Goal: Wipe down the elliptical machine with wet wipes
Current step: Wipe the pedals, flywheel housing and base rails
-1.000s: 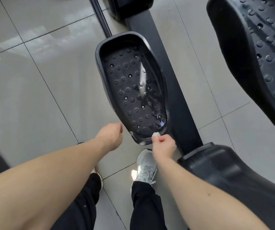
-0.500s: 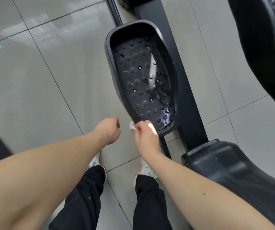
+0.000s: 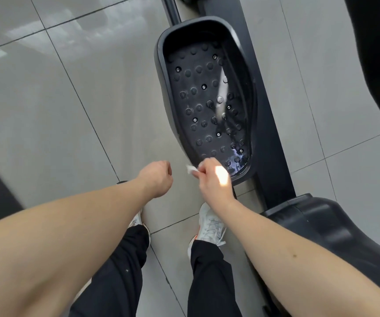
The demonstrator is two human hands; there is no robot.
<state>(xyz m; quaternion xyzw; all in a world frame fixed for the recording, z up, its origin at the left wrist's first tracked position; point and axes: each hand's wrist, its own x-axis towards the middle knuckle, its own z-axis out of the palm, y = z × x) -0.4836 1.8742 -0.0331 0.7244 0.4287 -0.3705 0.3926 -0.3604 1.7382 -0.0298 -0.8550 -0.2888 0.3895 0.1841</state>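
The elliptical's black studded foot pedal [image 3: 207, 99] lies ahead of me, its surface wet and shiny near the close end. My right hand [image 3: 214, 179] grips a small white wet wipe [image 3: 191, 169] at the pedal's near left rim. The wipe sticks out to the left of my fingers. My left hand [image 3: 155, 178] hovers just left of the pedal over the floor, fingers curled into a loose fist, holding nothing.
The machine's black rail [image 3: 269, 133] runs along the pedal's right side to a black base housing [image 3: 322, 225] at lower right. A second black pedal [image 3: 376, 53] looms at the upper right. Grey tiled floor [image 3: 58, 110] spreads left. My shoes [image 3: 210, 223] stand below the pedal.
My right hand carried the wipe from the pedal's near rim leftward to its left corner. The view shifted so the pedal sits further right. My left hand stayed beside it.
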